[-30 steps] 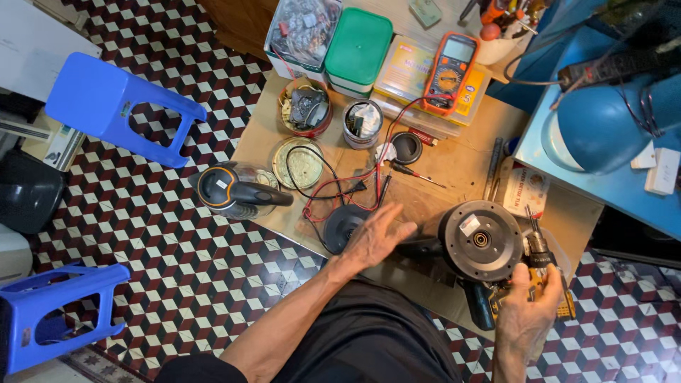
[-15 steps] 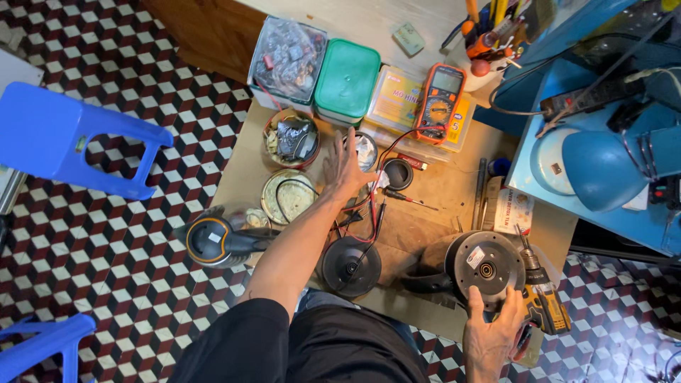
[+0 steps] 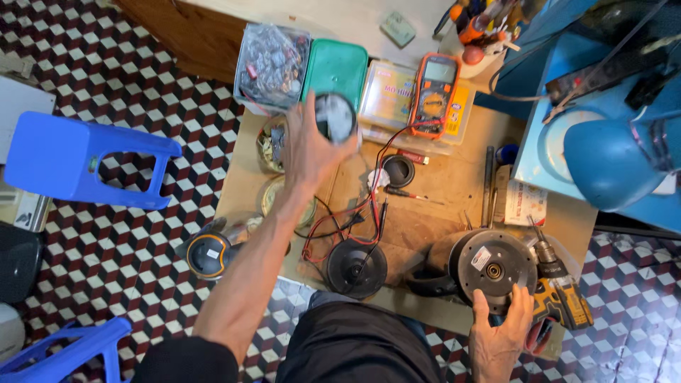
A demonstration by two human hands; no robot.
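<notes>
My left hand (image 3: 306, 145) is stretched forward and lifts a small round tin (image 3: 335, 117) of small parts above the wooden board (image 3: 454, 191). My right hand (image 3: 499, 339) rests at the near edge, fingers on the lower rim of a round grey motor (image 3: 493, 266). A yellow and black cordless drill (image 3: 564, 298) lies just right of that motor. A black round cover (image 3: 357, 268) with red and black test leads (image 3: 369, 206) sits between my arms. The orange multimeter (image 3: 434, 92) lies beyond the tin.
A clear box of parts (image 3: 269, 67) and a green-lidded box (image 3: 337, 67) stand at the far edge. A blue stool (image 3: 78, 159) stands left on the checkered floor, a blue cabinet with a lamp (image 3: 610, 156) right. A round tool (image 3: 207, 254) lies at the board's left.
My left hand went from the black cover forward to the round tin, closed on it and raised it. The right hand stayed by the motor; the camera shifted.
</notes>
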